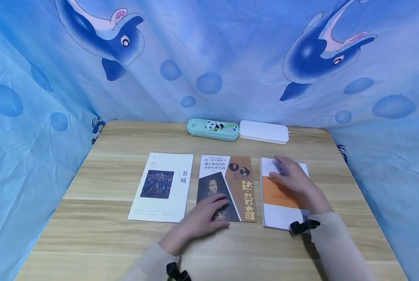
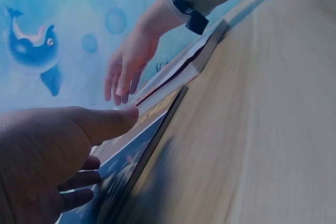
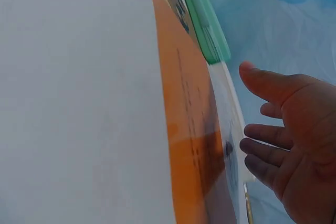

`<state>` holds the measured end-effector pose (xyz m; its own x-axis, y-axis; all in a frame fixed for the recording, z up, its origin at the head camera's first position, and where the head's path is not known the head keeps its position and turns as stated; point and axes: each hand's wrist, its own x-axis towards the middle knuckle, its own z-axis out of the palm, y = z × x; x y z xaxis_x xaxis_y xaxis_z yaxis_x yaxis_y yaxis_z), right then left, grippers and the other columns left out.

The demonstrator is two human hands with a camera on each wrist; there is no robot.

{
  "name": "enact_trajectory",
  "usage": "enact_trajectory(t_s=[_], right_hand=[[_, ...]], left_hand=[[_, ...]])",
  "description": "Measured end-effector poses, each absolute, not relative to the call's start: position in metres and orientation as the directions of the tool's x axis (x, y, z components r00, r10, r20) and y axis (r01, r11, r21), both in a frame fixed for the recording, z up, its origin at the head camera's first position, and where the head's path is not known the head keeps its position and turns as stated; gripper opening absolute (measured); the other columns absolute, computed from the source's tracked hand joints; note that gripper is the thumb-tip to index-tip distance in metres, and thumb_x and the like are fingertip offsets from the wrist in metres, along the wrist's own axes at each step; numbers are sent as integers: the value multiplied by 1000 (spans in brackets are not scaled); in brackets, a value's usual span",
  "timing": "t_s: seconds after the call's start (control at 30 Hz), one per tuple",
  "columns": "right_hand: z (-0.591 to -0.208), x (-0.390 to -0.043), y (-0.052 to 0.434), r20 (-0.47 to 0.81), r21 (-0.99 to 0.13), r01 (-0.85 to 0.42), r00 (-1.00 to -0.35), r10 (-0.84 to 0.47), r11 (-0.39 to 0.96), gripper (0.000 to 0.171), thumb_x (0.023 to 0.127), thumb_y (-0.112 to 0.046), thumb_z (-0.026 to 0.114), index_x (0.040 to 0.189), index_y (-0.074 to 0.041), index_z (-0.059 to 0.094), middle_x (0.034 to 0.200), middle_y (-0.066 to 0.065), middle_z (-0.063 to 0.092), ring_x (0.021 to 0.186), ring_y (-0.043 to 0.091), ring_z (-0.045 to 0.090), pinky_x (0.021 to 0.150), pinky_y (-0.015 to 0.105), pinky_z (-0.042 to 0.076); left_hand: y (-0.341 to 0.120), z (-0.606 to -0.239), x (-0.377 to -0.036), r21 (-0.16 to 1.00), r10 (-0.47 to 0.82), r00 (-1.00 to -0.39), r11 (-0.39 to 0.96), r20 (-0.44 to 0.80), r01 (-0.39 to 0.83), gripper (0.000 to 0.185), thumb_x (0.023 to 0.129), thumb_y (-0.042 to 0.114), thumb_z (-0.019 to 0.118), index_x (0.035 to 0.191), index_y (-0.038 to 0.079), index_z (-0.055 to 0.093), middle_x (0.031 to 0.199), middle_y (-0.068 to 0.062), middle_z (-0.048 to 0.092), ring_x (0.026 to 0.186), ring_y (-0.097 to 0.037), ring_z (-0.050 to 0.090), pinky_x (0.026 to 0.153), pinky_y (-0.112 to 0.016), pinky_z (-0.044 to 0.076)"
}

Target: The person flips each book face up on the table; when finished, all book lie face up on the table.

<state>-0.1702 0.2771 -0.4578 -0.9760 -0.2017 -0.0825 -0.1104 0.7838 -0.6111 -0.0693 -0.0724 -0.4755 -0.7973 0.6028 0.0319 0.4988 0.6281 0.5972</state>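
Observation:
Three printed books or booklets lie in a row on the wooden table. My left hand [image 1: 200, 216] is over the lower left part of the middle book [image 1: 239, 191], which has a brown, white and dark cover with a portrait. In the left wrist view, the thumb and fingers [image 2: 79, 182] are spread apart with nothing between them. Over the upper part of the white and orange book [image 1: 277, 197] is my right hand [image 1: 295, 177]. The right wrist view shows its fingers [image 3: 268, 153] loosely extended and holding nothing. A white booklet [image 1: 174, 183] with a dark picture lies left of my left hand.
A green pencil case [image 1: 213, 134] with pandas and a white flat case [image 1: 263, 132] sit side by side at the table's back edge. A thin stick [image 1: 307, 134] lies right of them. Blue curtain [image 1: 237, 58] with dolphins surrounds the wooden table [image 1: 100, 187].

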Motion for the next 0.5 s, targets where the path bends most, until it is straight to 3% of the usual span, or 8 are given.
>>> enact_trajectory(t_s=[0.5], right_hand=[[-466,-163,326,-118,-581,-4,-989,-90,814,74,96,-33,71,155,-6,37,158,28,30,146,51,24,113,72,25]], left_hand=[[-35,-478,-72,641,673,-737,537,67,549,57,94,38,73,141,9,59,151,-8,50,140,-22,46,117,-36,37]])
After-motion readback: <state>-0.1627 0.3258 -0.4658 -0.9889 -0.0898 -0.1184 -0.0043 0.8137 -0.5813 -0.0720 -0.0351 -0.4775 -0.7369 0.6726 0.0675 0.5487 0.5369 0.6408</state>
